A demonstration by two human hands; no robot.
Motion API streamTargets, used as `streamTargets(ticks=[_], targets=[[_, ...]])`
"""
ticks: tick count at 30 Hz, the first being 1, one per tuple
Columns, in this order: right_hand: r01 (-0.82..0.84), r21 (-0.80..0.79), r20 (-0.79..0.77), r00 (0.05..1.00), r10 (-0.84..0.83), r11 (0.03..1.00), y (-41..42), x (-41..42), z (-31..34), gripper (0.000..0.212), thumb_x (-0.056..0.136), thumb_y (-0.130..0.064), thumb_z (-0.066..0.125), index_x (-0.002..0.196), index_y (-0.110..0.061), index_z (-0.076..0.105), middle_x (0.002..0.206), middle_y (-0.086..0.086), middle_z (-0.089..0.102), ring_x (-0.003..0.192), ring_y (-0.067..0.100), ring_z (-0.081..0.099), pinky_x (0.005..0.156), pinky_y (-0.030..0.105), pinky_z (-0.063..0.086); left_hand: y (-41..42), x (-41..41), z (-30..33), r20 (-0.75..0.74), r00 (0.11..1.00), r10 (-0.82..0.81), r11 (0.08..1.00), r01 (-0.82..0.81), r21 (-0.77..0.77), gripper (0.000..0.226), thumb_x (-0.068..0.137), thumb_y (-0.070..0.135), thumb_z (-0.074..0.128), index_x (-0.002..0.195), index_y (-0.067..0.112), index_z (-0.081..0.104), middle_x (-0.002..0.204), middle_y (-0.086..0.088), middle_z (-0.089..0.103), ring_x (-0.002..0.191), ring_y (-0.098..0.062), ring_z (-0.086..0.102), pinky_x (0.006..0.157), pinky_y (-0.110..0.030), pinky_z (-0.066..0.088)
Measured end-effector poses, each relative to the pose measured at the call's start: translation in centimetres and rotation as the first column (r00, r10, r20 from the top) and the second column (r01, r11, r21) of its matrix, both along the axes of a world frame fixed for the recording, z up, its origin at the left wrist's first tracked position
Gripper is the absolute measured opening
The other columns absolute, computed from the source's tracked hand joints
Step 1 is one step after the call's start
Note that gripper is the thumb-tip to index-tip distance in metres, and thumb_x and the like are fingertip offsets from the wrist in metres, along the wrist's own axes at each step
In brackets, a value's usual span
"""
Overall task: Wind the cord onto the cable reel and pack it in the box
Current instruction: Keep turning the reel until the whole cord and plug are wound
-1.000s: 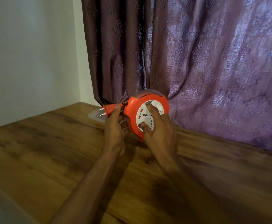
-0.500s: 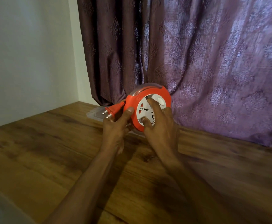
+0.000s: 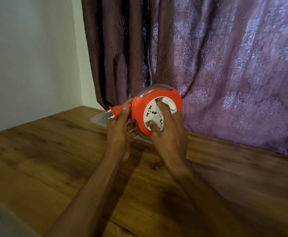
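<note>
The orange cable reel point(image 3: 158, 111) is held upright above the wooden counter point(image 3: 54, 159), just in front of the clear plastic box point(image 3: 100, 119). The left hand point(image 3: 120, 132) has its fingers curled round the reel's edge by the plug point(image 3: 116, 113); the right hand point(image 3: 169, 132) presses spread fingers on the white socket face. Should the plug be released loosely, the cord could be unwound, or the reel could be dropped.
</note>
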State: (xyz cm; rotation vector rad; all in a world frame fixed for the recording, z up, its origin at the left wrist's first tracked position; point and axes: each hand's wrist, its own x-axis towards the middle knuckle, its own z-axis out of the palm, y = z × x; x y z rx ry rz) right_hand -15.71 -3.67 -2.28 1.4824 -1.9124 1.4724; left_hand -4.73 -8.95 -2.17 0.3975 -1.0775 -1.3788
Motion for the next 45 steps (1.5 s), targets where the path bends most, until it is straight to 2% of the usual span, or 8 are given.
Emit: streamTargets(ticks=[5, 11, 16, 21, 31, 36, 40, 45], targets=[[0.014, 0.046, -0.026, 1.000, -0.013, 0.999, 0.3, 0.1, 0.0, 0.061, 0.085, -0.036, 0.065, 0.138, -0.046, 0.036, 0.118, 0.004, 0.046, 0.098, 0.029, 0.059, 0.079, 0.038, 0.049, -0.7, 0.3, 0.0, 0.029, 0.999, 0.021, 0.999, -0.022, 0.032, 0.036, 0.103, 0.031, 0.046, 0.091, 0.034, 0.081, 0.091, 0.004, 0.080, 0.083, -0.017, 0.076, 0.071, -0.039, 0.064], [0.067, 0.087, -0.122, 0.991, -0.056, 0.994, 0.4, -0.3, 0.4, 0.059, 0.086, -0.033, 0.064, 0.138, -0.041, 0.037, 0.117, 0.006, 0.043, 0.089, 0.031, 0.060, 0.071, 0.038, 0.049, -1.1, 0.7, -0.3, 0.133, 0.991, 0.027, 0.999, -0.030, 0.024, 0.025, 0.102, 0.032, 0.050, 0.108, 0.020, 0.071, 0.105, -0.008, 0.077, 0.085, -0.023, 0.077, 0.071, -0.038, 0.064], [0.050, 0.114, -0.097, 0.995, -0.039, 0.992, 0.5, -0.7, 0.7, 0.061, 0.086, -0.034, 0.063, 0.139, -0.044, 0.035, 0.119, 0.006, 0.042, 0.091, 0.033, 0.059, 0.077, 0.040, 0.048, -0.8, 0.6, -0.5, 0.162, 0.986, -0.028, 0.998, 0.036, -0.042, 0.010, 0.095, 0.025, 0.065, 0.102, 0.028, 0.071, 0.098, 0.005, 0.081, 0.091, -0.017, 0.078, 0.065, -0.027, 0.061], [0.066, 0.070, -0.110, 0.992, -0.058, 0.995, 0.7, -0.9, 1.1, 0.061, 0.084, -0.038, 0.064, 0.137, -0.047, 0.034, 0.119, 0.005, 0.046, 0.093, 0.032, 0.059, 0.080, 0.042, 0.048, -0.6, 0.5, -0.4, 0.126, 0.992, -0.029, 0.994, 0.043, -0.102, 0.017, 0.087, 0.021, 0.073, 0.096, 0.036, 0.077, 0.101, 0.006, 0.080, 0.094, -0.019, 0.077, 0.067, -0.028, 0.061], [0.023, 0.003, 0.153, 0.988, -0.024, 1.000, -0.1, -1.2, 0.2, 0.061, 0.081, -0.051, 0.066, 0.134, -0.049, 0.035, 0.126, 0.001, 0.055, 0.106, 0.025, 0.059, 0.076, 0.030, 0.039, -0.5, 0.0, -0.6, 0.083, 0.996, -0.033, 0.994, 0.042, -0.102, 0.023, 0.088, 0.007, 0.073, 0.096, 0.028, 0.078, 0.096, 0.001, 0.081, 0.086, -0.019, 0.078, 0.064, -0.031, 0.062], [-0.011, -0.054, 0.180, 0.984, 0.021, 0.998, -0.2, -0.9, 0.3, 0.061, 0.083, -0.046, 0.066, 0.137, -0.046, 0.037, 0.130, 0.002, 0.052, 0.110, 0.023, 0.056, 0.080, 0.029, 0.040, -0.2, -0.2, -0.5, 0.069, 0.998, -0.001, 0.989, 0.011, -0.146, 0.024, 0.089, 0.009, 0.072, 0.095, 0.032, 0.078, 0.098, 0.002, 0.081, 0.091, -0.020, 0.078, 0.067, -0.033, 0.062], [0.001, -0.072, 0.156, 0.988, 0.010, 0.997, -0.2, -0.9, 0.4, 0.061, 0.083, -0.041, 0.066, 0.137, -0.043, 0.039, 0.133, 0.002, 0.049, 0.115, 0.022, 0.053, 0.079, 0.026, 0.037, -0.6, 0.0, -0.4, 0.020, 0.997, 0.070, 0.994, -0.068, -0.090, 0.016, 0.091, 0.022, 0.071, 0.107, 0.020, 0.067, 0.109, -0.009, 0.076, 0.094, -0.028, 0.076, 0.069, -0.037, 0.063], [-0.003, -0.050, 0.131, 0.991, 0.010, 0.999, -0.2, -1.1, 0.4, 0.059, 0.083, -0.037, 0.068, 0.137, -0.042, 0.041, 0.132, 0.005, 0.049, 0.111, 0.024, 0.055, 0.077, 0.027, 0.035, -1.3, 0.3, -0.7, 0.058, 0.996, 0.065, 0.993, -0.059, -0.100, 0.005, 0.095, 0.020, 0.066, 0.090, 0.019, 0.065, 0.093, -0.004, 0.076, 0.086, -0.023, 0.076, 0.069, -0.037, 0.062]])
